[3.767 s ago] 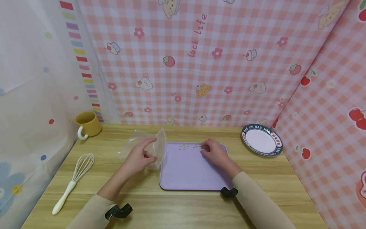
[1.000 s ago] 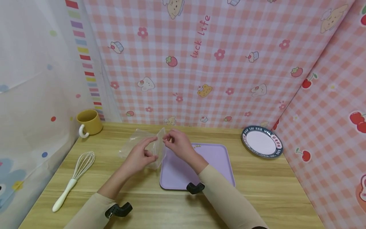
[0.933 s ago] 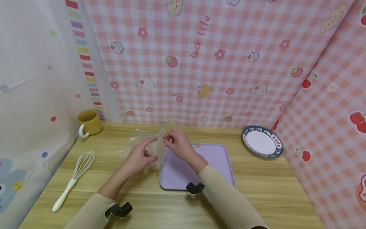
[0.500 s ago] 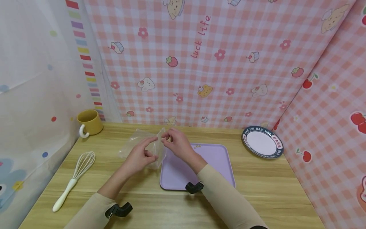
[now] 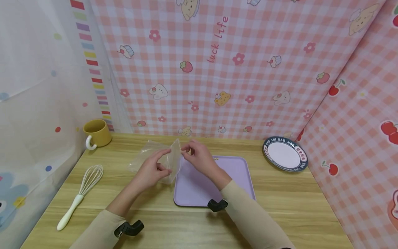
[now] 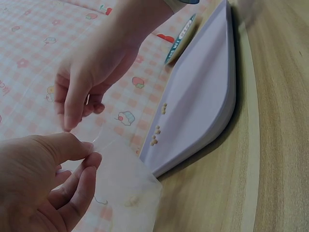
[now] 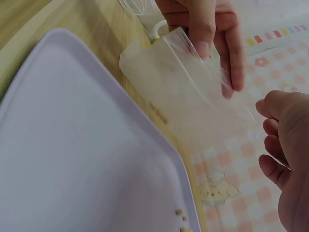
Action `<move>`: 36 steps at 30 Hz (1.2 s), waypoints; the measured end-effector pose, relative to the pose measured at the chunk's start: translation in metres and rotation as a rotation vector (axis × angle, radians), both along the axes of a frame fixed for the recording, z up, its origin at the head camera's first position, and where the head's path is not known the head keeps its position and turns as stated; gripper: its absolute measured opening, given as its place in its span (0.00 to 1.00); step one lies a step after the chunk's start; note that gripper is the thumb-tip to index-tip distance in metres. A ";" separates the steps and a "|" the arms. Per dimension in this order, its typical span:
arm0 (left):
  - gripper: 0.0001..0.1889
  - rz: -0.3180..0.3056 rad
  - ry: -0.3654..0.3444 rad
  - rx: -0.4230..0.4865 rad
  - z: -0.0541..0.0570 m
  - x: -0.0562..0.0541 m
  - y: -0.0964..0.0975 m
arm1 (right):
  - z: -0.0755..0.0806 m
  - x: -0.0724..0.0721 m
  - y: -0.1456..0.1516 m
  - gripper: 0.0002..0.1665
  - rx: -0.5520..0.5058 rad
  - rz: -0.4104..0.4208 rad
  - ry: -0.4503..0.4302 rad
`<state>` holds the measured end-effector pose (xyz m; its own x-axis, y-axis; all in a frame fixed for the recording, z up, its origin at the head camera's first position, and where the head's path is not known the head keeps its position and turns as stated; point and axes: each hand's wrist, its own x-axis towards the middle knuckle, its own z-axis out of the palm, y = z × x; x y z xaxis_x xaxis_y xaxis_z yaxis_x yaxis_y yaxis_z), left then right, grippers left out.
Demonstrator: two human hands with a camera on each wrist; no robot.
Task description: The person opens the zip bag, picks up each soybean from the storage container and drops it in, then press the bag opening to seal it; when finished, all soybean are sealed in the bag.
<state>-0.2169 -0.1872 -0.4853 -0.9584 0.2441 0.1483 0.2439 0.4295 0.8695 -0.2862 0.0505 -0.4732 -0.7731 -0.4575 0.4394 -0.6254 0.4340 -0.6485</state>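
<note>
My left hand (image 5: 153, 168) pinches a clear plastic zip bag (image 5: 175, 162) near its mouth, between thumb and fingers. The bag lies over the left edge of a lilac tray (image 5: 214, 186). Through its wall, a few pale beans (image 7: 158, 113) show in the right wrist view. My right hand (image 5: 199, 157) hovers just right of the bag's mouth, its fingers curled and the tips close together. No bean is visible between those fingertips. Several small yellow soybeans (image 6: 154, 137) lie along the tray's far edge, partly hidden behind my right hand in the head view.
A yellow mug (image 5: 97, 133) with a white handle stands at the back left. In front of it lies a white whisk (image 5: 80, 197). A plate (image 5: 284, 154) with a dark patterned rim sits at the back right. Checked cloth (image 5: 199, 79) hangs behind the table.
My right hand went from the beans on the tray to the bag's mouth, then drew back slightly to the right. Fewer beans show on the tray. The left hand stays in place.
</note>
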 end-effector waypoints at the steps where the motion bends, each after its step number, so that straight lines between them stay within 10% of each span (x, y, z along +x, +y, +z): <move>1: 0.41 0.001 -0.001 0.000 0.000 0.000 0.000 | -0.001 -0.001 0.004 0.03 0.002 -0.007 -0.011; 36: 0.41 -0.005 -0.004 0.008 -0.006 0.000 -0.002 | -0.042 -0.029 0.130 0.07 0.328 -0.156 -0.158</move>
<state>-0.2173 -0.1896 -0.4918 -0.9577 0.2475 0.1467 0.2428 0.4217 0.8736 -0.3153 0.1802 -0.5155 -0.8908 -0.4253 0.1597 -0.4392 0.7162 -0.5423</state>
